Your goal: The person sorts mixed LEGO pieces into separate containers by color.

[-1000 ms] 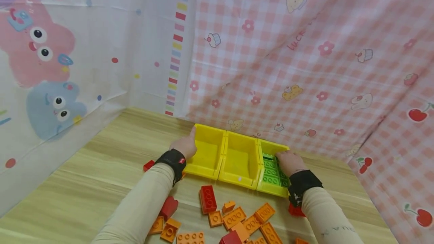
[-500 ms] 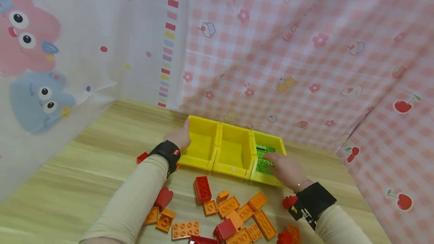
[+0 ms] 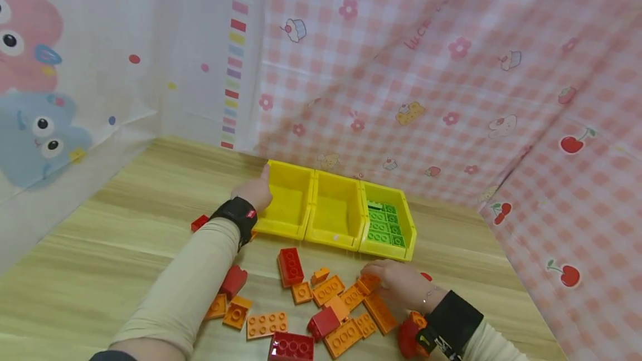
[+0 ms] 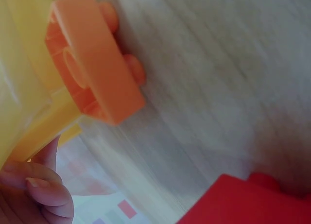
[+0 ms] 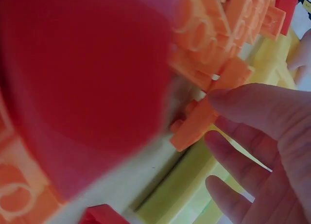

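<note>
My left hand (image 3: 253,193) holds the left side wall of the leftmost yellow bin (image 3: 292,199), a finger pointing along its rim. In the left wrist view its curled fingers (image 4: 46,190) are at the bin's edge, near an orange brick (image 4: 99,59) on the table. My right hand (image 3: 401,284) is low over the pile in front of the bins. Thumb and index finger pinch an orange brick (image 5: 192,129) at the pile's far edge, while the other fingers are spread apart. Several orange bricks (image 3: 351,297) lie around it.
Three yellow bins stand joined in a row; green bricks (image 3: 383,224) fill the bottom of the right one (image 3: 411,233). Red bricks (image 3: 291,266) are scattered among the orange ones. A patterned cloth wall (image 3: 351,99) rises behind the bins.
My right hand has come out of the right bin with the green bricks and moved toward me to the orange brick. The left hand stays on the left bin; the head view has tilted down.
</note>
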